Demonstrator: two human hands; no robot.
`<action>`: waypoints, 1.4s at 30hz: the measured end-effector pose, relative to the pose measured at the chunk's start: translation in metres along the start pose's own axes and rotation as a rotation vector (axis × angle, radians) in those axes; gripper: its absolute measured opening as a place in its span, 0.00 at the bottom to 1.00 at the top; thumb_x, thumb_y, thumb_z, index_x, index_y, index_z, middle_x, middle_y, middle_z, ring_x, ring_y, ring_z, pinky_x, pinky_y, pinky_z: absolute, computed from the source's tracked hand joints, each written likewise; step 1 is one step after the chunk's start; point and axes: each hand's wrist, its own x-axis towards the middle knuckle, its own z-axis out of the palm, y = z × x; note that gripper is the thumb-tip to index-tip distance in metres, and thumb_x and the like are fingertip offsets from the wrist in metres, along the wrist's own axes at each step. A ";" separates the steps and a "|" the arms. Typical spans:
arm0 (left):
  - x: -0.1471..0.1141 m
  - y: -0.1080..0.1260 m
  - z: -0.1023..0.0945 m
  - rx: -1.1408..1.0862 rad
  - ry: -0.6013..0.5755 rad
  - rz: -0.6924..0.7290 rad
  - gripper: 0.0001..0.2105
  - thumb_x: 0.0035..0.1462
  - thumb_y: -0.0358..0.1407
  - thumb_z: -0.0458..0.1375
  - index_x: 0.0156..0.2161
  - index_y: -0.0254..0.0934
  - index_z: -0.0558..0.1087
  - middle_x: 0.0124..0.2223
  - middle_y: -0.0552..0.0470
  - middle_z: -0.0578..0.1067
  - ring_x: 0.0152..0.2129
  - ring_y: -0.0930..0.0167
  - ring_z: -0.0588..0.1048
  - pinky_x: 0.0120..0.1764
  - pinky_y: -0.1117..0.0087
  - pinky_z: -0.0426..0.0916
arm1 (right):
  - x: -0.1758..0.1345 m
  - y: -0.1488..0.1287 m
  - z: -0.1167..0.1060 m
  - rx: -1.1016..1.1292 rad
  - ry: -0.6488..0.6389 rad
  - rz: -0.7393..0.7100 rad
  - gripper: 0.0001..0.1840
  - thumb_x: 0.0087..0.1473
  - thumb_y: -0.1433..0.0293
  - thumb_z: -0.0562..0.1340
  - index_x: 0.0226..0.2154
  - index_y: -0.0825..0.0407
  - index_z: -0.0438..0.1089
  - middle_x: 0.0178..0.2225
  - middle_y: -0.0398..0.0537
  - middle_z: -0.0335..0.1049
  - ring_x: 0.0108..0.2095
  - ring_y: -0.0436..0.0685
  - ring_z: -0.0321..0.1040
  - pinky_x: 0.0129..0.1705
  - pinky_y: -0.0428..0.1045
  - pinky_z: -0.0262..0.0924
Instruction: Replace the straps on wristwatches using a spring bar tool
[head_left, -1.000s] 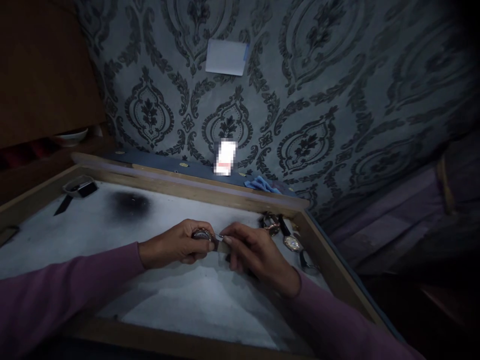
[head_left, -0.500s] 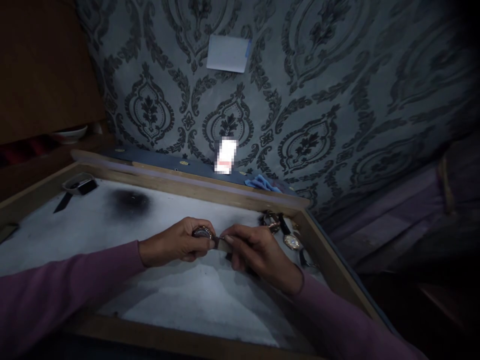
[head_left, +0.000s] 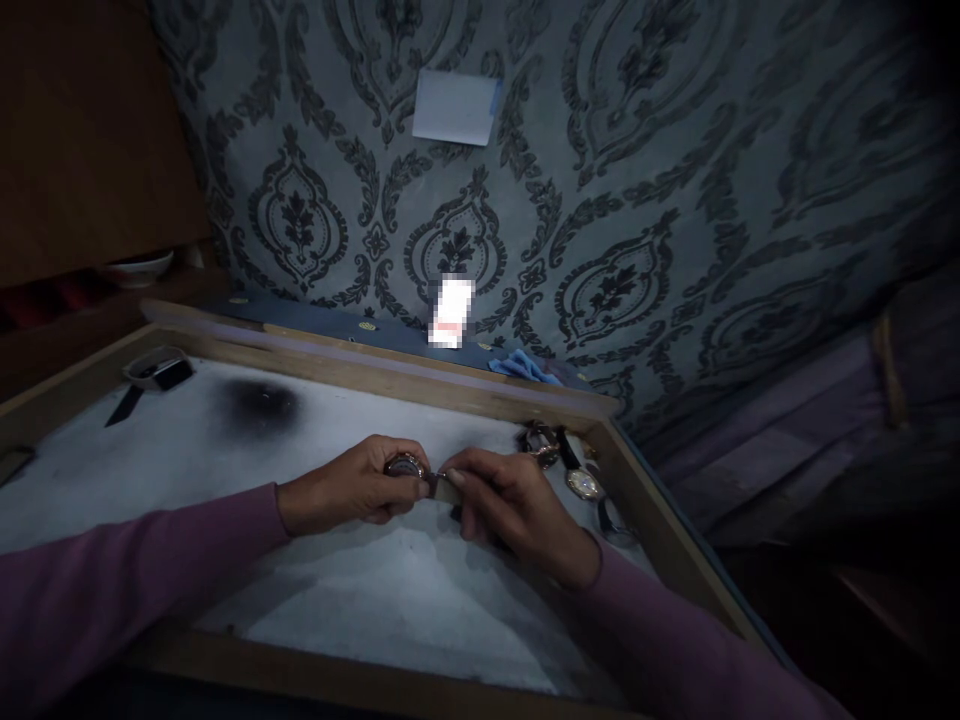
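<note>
Over the white surface, my left hand [head_left: 379,480] is closed round a wristwatch [head_left: 405,466], its round face and metallic rim tilted up between thumb and fingers. My right hand [head_left: 517,505] meets it from the right, thumb and forefinger pinched together. A flat greyish strap [head_left: 448,491] spans the gap between the hands, and the right fingers grip its near part. A tiny shiny bit shows at those fingertips, too small to name. The strap's far end is hidden by the right hand.
Wooden edging [head_left: 375,378] frames the white tabletop. At right lie a dark watch [head_left: 541,443] and a gold-rimmed watch [head_left: 583,484]; at left, a smartwatch [head_left: 169,372]. Behind the edging are a lit phone [head_left: 450,313] and a blue cloth [head_left: 525,366], against patterned wallpaper.
Only slight movement shows: my right wrist has shifted a little to the left and the right fingertips a touch. Both hands keep their hold.
</note>
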 end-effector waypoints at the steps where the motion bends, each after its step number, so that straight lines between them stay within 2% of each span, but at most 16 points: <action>1: 0.000 0.000 0.000 0.001 -0.001 -0.002 0.08 0.51 0.37 0.60 0.29 0.36 0.65 0.18 0.64 0.59 0.14 0.81 0.53 0.17 0.78 0.48 | 0.000 0.000 0.000 0.003 0.000 -0.003 0.14 0.62 0.67 0.54 0.34 0.56 0.72 0.14 0.41 0.68 0.13 0.48 0.62 0.17 0.42 0.57; 11: 0.000 0.001 0.001 0.061 0.008 -0.016 0.09 0.50 0.38 0.60 0.29 0.36 0.64 0.18 0.64 0.57 0.14 0.81 0.53 0.17 0.79 0.48 | 0.001 0.003 0.003 -0.058 -0.002 -0.022 0.14 0.61 0.68 0.53 0.32 0.56 0.71 0.13 0.40 0.67 0.12 0.47 0.60 0.17 0.41 0.56; 16: 0.000 0.000 0.000 0.085 0.013 0.001 0.10 0.51 0.39 0.59 0.29 0.36 0.63 0.18 0.65 0.56 0.14 0.81 0.52 0.16 0.79 0.48 | -0.001 0.004 0.003 -0.090 -0.057 0.054 0.16 0.63 0.67 0.51 0.37 0.56 0.72 0.11 0.36 0.61 0.10 0.47 0.59 0.16 0.40 0.54; 20: -0.001 0.001 0.000 0.117 0.013 0.013 0.10 0.52 0.39 0.58 0.29 0.36 0.62 0.19 0.65 0.56 0.14 0.82 0.52 0.17 0.80 0.48 | -0.002 0.002 0.003 -0.129 -0.064 0.061 0.16 0.64 0.67 0.50 0.38 0.56 0.72 0.11 0.35 0.59 0.11 0.47 0.59 0.19 0.41 0.56; 25: -0.001 0.000 0.000 0.166 0.001 0.033 0.11 0.53 0.41 0.58 0.29 0.36 0.62 0.19 0.65 0.56 0.14 0.81 0.53 0.17 0.79 0.48 | 0.000 0.002 0.006 -0.239 0.016 -0.094 0.15 0.62 0.71 0.52 0.30 0.56 0.72 0.19 0.42 0.66 0.18 0.47 0.62 0.24 0.42 0.55; 28: -0.001 -0.001 0.000 0.206 -0.015 0.048 0.12 0.54 0.42 0.57 0.29 0.37 0.62 0.19 0.64 0.56 0.15 0.80 0.53 0.18 0.78 0.49 | -0.002 0.002 0.009 -0.250 0.056 -0.131 0.16 0.63 0.72 0.52 0.27 0.55 0.70 0.20 0.42 0.65 0.21 0.48 0.61 0.25 0.42 0.54; 34: -0.005 -0.001 -0.001 0.312 -0.041 0.103 0.11 0.58 0.41 0.55 0.32 0.35 0.63 0.21 0.63 0.57 0.17 0.79 0.55 0.21 0.76 0.50 | -0.004 0.005 0.010 -0.310 0.039 -0.210 0.16 0.64 0.73 0.51 0.27 0.55 0.68 0.21 0.42 0.63 0.22 0.47 0.59 0.27 0.43 0.52; 37: -0.006 0.000 -0.001 0.283 -0.056 0.063 0.12 0.57 0.43 0.56 0.32 0.35 0.64 0.21 0.62 0.58 0.17 0.79 0.55 0.21 0.76 0.51 | -0.004 0.007 0.009 -0.346 0.018 -0.261 0.16 0.64 0.74 0.51 0.28 0.55 0.68 0.22 0.43 0.63 0.23 0.48 0.60 0.27 0.43 0.52; 42: -0.006 0.001 -0.002 0.113 -0.087 -0.057 0.17 0.52 0.47 0.61 0.31 0.35 0.63 0.21 0.61 0.62 0.16 0.80 0.56 0.19 0.77 0.49 | -0.007 0.012 0.009 -0.414 0.002 -0.298 0.15 0.63 0.75 0.49 0.30 0.56 0.68 0.23 0.45 0.64 0.23 0.49 0.60 0.27 0.44 0.52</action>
